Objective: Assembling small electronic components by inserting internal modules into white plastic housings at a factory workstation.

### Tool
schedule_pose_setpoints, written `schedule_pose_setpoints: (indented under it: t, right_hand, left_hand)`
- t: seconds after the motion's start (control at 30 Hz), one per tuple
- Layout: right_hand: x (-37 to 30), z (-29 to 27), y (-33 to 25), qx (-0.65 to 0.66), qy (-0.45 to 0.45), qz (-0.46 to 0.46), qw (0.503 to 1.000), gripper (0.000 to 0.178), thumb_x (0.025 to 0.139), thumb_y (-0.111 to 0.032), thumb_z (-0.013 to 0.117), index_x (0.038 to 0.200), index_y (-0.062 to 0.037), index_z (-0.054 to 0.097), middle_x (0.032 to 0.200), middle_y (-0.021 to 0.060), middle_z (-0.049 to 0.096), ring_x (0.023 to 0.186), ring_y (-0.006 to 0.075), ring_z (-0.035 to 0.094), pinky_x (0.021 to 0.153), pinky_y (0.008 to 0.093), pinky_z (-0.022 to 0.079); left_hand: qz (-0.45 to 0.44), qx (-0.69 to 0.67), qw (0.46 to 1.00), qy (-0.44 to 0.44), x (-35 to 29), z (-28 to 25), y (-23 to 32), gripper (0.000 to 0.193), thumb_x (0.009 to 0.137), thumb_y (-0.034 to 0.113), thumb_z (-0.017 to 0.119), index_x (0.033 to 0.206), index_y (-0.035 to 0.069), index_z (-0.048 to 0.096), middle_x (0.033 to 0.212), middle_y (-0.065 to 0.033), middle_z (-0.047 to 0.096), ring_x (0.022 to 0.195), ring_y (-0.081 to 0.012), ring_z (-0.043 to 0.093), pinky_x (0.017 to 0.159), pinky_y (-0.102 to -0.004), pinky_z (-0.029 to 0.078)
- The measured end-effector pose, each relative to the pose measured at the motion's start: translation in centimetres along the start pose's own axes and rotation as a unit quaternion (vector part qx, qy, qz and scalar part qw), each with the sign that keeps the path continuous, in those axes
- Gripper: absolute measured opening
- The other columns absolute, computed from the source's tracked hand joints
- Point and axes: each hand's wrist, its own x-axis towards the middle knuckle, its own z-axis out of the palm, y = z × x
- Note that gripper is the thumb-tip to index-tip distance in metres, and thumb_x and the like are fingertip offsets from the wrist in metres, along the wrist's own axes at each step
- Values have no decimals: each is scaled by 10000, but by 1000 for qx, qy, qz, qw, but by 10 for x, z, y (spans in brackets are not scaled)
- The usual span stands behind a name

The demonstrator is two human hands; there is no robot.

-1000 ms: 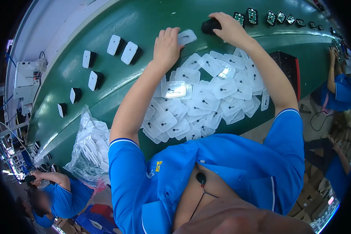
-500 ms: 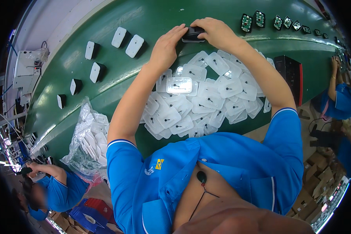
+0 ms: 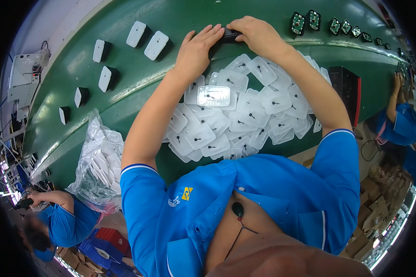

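Observation:
Beyond the pile of white covers, on the green work surface, lies a black plastic case (image 3: 229,35), mostly hidden by my hands. My left hand (image 3: 195,51) presses along its left side with fingers held together. From the right, my right hand (image 3: 258,37) grips the case between thumb and fingers. Nearer me spreads a heap of translucent white plastic covers (image 3: 252,115), each with a small dark piece in it. On top of the heap sits a shinier clear cover (image 3: 214,96).
Several black cases with white lids (image 3: 156,45) stand at the left. Black cases with green circuit boards (image 3: 297,24) line the far right. A clear bag of white covers (image 3: 107,159) lies left of my arm, a black-and-red box (image 3: 345,94) right. Co-workers sit at both sides.
My view has shifted slightly, so the cases at left appear farther left. My left fingers have spread a little at the black case, which is now more covered by my hands.

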Motion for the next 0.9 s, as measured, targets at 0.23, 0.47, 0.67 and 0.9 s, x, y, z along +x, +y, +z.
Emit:
schedule_pose_setpoints:
  t: [0.23, 0.47, 0.67, 0.9]
  right_hand:
    - [-2, 9, -12, -103, 35, -19, 994, 273, 786, -93, 607, 1059, -102, 608, 1001, 9, 640, 861, 198, 594, 769, 293, 481]
    - [31, 0, 15, 59, -101, 13, 993, 262, 727, -61, 615, 987, -27, 605, 874, 112, 633, 819, 299, 587, 779, 340, 471]
    - [49, 7, 66, 205, -165, 52, 963, 261, 818, -169, 598, 1055, -63, 622, 989, 26, 661, 833, 219, 609, 721, 281, 484]
    - [-36, -89, 20, 247, 83, 162, 952, 278, 902, -203, 562, 1149, -84, 609, 1065, 26, 647, 891, 112, 588, 799, 221, 451]
  left_hand:
    - [17, 65, 998, -10, -1, -3, -1, 489, 802, 37, 500, 1283, 124, 499, 1347, 32, 482, 1244, -160, 445, 1018, -372, 331]
    - [44, 107, 993, 33, 5, 4, -3, 483, 793, 79, 549, 1273, 94, 491, 1336, -14, 489, 1167, -183, 505, 949, -345, 389]
    - [-98, 78, 992, -8, 40, 10, 18, 364, 800, 156, 597, 1144, 39, 563, 1148, -103, 594, 958, -222, 587, 795, -316, 458]
    - [-267, -213, 937, -66, 30, -13, -1, 261, 851, 218, 578, 977, -9, 608, 864, -130, 655, 715, -221, 618, 667, -314, 485]
